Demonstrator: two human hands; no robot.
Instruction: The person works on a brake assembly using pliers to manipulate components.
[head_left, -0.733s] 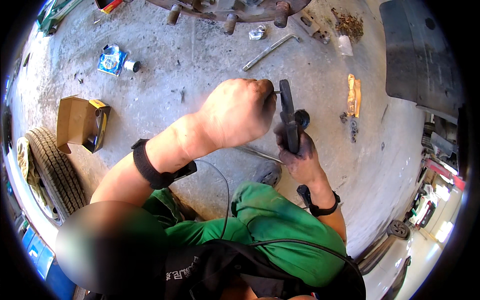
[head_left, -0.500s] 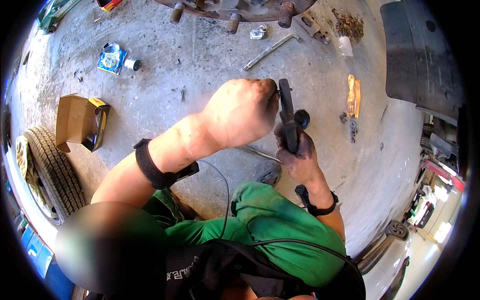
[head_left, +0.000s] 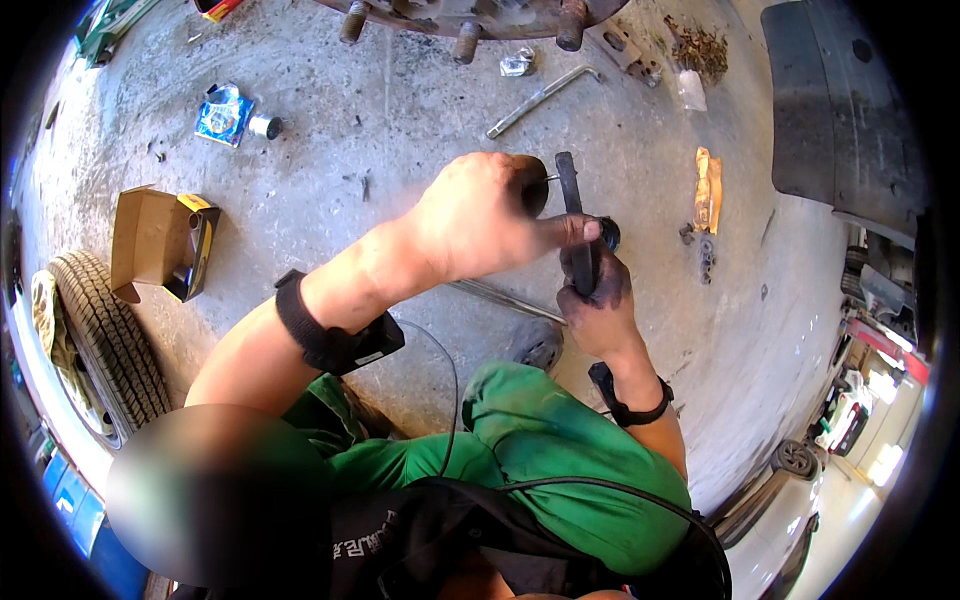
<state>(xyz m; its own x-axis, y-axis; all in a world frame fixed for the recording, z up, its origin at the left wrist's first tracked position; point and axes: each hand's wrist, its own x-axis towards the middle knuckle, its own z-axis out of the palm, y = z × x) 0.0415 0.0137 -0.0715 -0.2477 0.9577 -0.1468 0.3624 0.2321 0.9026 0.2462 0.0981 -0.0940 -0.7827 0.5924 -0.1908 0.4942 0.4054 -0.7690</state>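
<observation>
White characters stand on the black garment (head_left: 425,525) at the lower edge. The blue packet (head_left: 222,121) carries light print, too small to read. A white marking shows on the blue container (head_left: 76,494), lower left.

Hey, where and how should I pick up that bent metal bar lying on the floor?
I'd grip the bent metal bar around the middle of its straight shaft, coming from above on your near side. It lies flat and slanting, its bent end farther off to the right, and the studded hub shows beyond it. Your left hand looks nearer in the picture.
</observation>
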